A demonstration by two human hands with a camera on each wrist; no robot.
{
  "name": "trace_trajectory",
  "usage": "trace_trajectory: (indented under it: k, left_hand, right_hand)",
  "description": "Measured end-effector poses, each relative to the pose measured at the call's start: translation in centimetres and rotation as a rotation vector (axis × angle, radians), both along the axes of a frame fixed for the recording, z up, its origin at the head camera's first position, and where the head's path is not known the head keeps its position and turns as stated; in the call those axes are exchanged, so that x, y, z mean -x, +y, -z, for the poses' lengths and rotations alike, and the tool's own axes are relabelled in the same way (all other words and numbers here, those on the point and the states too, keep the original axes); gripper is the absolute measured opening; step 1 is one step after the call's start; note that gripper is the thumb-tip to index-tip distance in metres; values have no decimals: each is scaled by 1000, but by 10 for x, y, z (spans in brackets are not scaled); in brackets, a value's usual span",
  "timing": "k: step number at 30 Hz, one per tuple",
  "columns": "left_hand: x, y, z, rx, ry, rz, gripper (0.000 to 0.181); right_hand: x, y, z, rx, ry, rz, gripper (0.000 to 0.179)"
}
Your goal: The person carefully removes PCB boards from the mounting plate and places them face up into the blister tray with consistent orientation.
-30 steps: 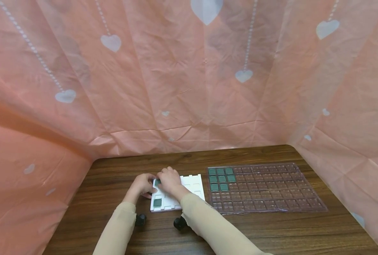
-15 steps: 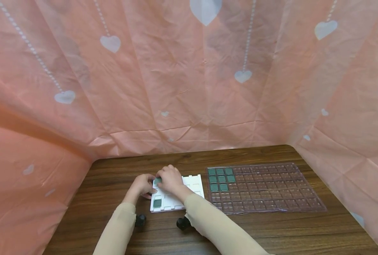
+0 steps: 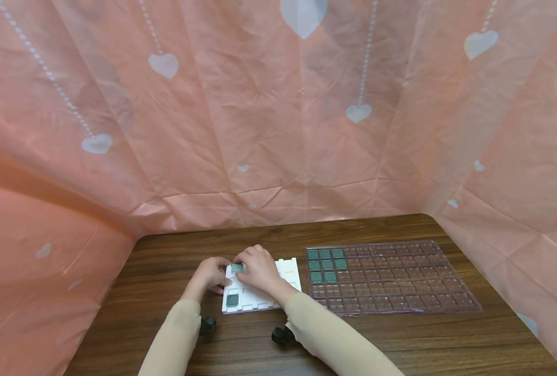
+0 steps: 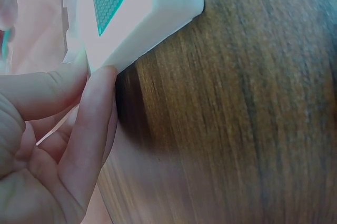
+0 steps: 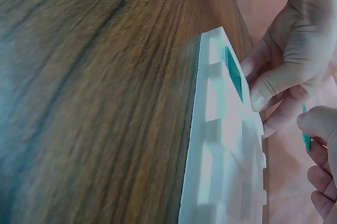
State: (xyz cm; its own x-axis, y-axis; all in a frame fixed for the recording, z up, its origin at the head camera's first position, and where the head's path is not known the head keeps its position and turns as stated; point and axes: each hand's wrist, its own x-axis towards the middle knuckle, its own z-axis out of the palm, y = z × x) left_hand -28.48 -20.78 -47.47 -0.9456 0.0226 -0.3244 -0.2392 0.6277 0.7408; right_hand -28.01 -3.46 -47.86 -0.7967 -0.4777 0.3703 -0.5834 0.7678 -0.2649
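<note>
A white tray (image 3: 259, 298) with moulded pockets lies on the table, and one square green chip (image 3: 232, 300) sits in its near left pocket. My left hand (image 3: 211, 272) grips the tray's left edge; in the left wrist view its thumb and fingers (image 4: 97, 108) pinch the white side wall (image 4: 152, 29). A second green chip (image 3: 237, 268) is pinched between the thumb and fingers of my right hand (image 3: 259, 267), over the tray's far left part. The right wrist view shows this held chip (image 5: 305, 132) edge-on, apart from the tray. My right hand hides the tray's middle.
Right of the white tray lies a large clear plastic tray (image 3: 391, 288) with rows of pockets. Several green chips (image 3: 327, 264) fill its far left pockets. The wooden table (image 3: 241, 350) ends at a pink curtain (image 3: 278, 156). Black wrist mounts (image 3: 282, 336) hang beneath the forearms.
My right hand has shifted slightly to the right, with the green chip between its fingers showing more. My left hand stays on the tray's edge.
</note>
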Motion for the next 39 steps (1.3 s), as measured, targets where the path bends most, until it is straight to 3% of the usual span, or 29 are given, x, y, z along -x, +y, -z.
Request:
trace_trajectory:
  k: [14, 39]
  left_hand:
    - [0, 0, 2, -6, -5, 6, 54]
    - [-1, -1, 2, -12, 24, 9, 57]
  right_hand:
    - [-18, 29, -8, 130, 17, -34, 26]
    - [-32, 86, -28, 275, 158, -114, 30]
